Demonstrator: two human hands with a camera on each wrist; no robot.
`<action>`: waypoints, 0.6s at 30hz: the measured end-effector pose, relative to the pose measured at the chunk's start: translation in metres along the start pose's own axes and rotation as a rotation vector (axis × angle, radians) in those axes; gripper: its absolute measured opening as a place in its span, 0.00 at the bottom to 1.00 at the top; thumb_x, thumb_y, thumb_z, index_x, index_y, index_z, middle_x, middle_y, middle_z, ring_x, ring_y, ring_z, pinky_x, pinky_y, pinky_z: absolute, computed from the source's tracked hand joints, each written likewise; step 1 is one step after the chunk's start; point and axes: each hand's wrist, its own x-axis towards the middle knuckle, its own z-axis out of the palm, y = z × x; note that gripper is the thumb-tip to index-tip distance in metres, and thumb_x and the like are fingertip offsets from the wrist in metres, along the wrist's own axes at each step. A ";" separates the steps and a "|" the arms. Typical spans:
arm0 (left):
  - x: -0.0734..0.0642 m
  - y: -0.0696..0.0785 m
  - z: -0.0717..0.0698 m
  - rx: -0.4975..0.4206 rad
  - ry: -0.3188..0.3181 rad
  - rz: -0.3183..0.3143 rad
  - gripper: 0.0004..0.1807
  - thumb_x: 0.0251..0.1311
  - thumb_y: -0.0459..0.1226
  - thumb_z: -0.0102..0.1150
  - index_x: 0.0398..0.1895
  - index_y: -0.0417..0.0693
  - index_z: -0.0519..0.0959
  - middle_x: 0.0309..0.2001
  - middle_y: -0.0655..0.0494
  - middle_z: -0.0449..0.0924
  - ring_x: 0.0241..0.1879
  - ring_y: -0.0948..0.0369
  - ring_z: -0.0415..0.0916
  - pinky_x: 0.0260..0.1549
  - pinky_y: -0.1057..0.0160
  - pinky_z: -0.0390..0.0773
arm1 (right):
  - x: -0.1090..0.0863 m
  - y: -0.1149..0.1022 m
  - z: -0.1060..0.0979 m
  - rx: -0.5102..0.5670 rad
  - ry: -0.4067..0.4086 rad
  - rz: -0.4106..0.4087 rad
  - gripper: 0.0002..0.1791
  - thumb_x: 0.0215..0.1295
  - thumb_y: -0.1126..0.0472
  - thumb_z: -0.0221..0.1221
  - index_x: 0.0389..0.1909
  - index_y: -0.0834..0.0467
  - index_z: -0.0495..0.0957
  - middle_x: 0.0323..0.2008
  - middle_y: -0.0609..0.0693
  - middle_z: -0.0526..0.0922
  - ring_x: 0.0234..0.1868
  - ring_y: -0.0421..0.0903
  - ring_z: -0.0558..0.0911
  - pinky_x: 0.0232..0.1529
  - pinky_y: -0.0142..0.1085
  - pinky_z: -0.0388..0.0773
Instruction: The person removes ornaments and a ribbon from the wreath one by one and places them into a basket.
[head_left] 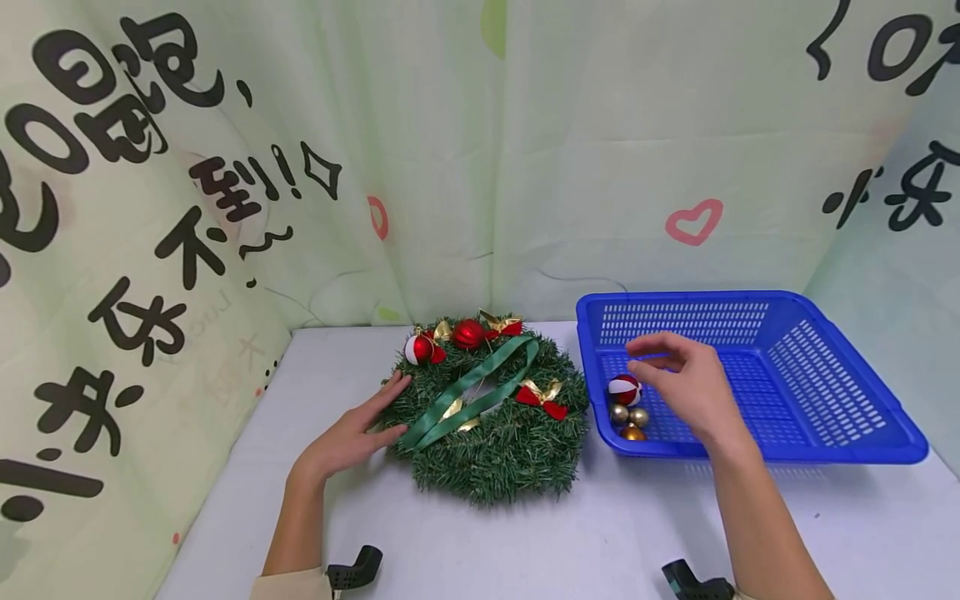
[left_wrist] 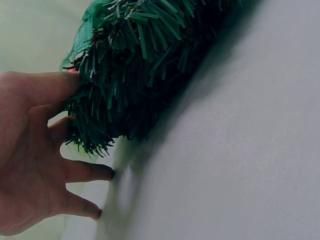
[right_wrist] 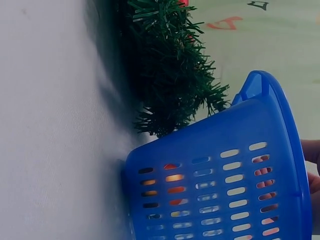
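Note:
A green wreath [head_left: 495,475] lies on the table, with a green ribbon [head_left: 480,407] looped across its middle. My left hand [head_left: 352,433] rests on its left side, fingers straight and spread; in the left wrist view the thumb touches the needles. On the wreath sit a red ball [head_left: 468,334], a red-and-white ball [head_left: 419,349] and red-and-gold bows [head_left: 542,398]. Over the left part of a blue plastic basket [head_left: 750,455] hovers my right hand [head_left: 686,379], fingers loosely bent and nothing visible in them. Just below its fingertips lies another red-and-white ball [head_left: 623,389].
Several small gold balls [head_left: 632,432] lie beside that ball in the basket's left corner. The basket's slotted wall [right_wrist: 220,145] stands close to the wreath's right side. A printed curtain [head_left: 450,167] hangs behind the white table [head_left: 495,550].

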 end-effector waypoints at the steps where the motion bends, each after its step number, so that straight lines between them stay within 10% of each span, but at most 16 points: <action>1: 0.000 0.000 0.000 0.002 0.000 0.002 0.42 0.75 0.47 0.59 0.86 0.64 0.50 0.86 0.57 0.40 0.84 0.44 0.40 0.76 0.32 0.54 | 0.000 0.000 0.000 0.011 0.004 0.005 0.17 0.74 0.51 0.64 0.56 0.54 0.84 0.55 0.54 0.85 0.47 0.31 0.82 0.43 0.26 0.79; 18: 0.000 0.003 0.000 -0.012 -0.002 -0.004 0.42 0.75 0.48 0.59 0.86 0.62 0.50 0.86 0.58 0.39 0.84 0.45 0.39 0.76 0.33 0.54 | -0.001 -0.012 0.005 0.187 0.014 0.013 0.21 0.73 0.52 0.66 0.62 0.56 0.80 0.51 0.33 0.83 0.51 0.29 0.83 0.48 0.21 0.79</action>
